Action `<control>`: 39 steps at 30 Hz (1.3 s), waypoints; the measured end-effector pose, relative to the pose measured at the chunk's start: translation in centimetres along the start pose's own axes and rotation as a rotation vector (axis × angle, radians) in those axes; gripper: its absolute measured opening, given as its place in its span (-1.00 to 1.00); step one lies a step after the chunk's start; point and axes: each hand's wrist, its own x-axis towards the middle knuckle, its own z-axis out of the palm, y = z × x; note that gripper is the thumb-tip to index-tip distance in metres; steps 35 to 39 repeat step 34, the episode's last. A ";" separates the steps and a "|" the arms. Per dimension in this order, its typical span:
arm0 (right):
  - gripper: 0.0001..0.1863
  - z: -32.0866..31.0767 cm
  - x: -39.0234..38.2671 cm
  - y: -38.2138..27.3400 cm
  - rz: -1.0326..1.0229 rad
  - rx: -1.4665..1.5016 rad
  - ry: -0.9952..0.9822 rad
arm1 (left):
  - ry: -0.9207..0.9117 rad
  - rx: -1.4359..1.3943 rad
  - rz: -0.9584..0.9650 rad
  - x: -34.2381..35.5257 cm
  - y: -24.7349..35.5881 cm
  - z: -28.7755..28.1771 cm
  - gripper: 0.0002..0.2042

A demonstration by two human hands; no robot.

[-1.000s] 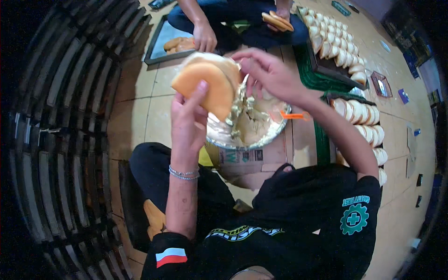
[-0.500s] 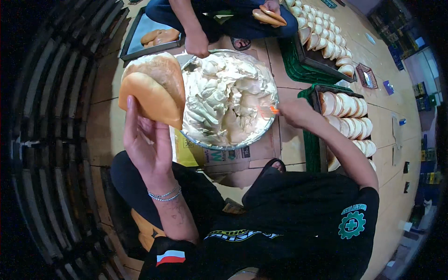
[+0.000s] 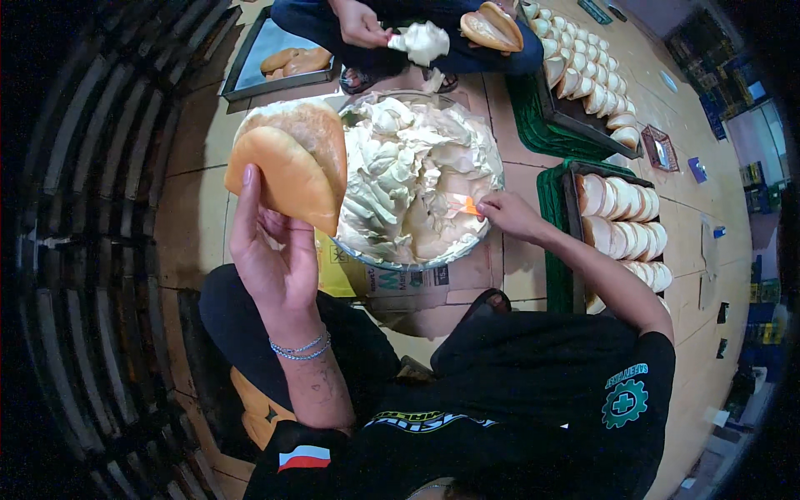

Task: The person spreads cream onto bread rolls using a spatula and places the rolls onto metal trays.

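A split bread bun (image 3: 279, 171), its cut face spread open, is held up in my left hand (image 3: 279, 250), with the thumb on the near half. Just right of it stands a wide round bowl (image 3: 392, 265) heaped with pale cream (image 3: 392, 158). My right hand (image 3: 510, 215) grips the orange handle of a spatula (image 3: 469, 206) at the bowl's right side, its blade against the cream. Across the bowl, a co-worker's hand (image 3: 364, 23) holds a spreader loaded with a lump of cream (image 3: 423, 43), beside another opened bun (image 3: 492, 30).
Trays of filled buns (image 3: 621, 204) rest on green crates (image 3: 554, 237) at the right, more buns (image 3: 583, 71) behind them. At the back left lies a metal tray (image 3: 242, 62) with a few buns. Dark slatted racks (image 3: 92, 250) line the left. Printed cardboard (image 3: 408, 292) lies under the bowl.
My right hand has moved slightly left and down, bringing the spatula into the cream. The co-worker has lifted a scoop of cream out of the bowl toward an opened bun.
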 end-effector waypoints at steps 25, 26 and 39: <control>-0.65 0.1 -1.5 -0.4 0.146 0.914 -0.123 | -0.021 0.061 -0.041 0.0 -1.1 0.7 -0.68; -0.65 -0.2 -1.9 -0.1 0.135 0.944 -0.118 | 0.011 0.058 -0.031 -0.1 -1.1 0.8 -0.67; -0.59 -5.3 -2.6 -0.7 -0.061 0.810 0.019 | -0.098 0.032 -0.117 0.3 -1.5 0.2 -0.57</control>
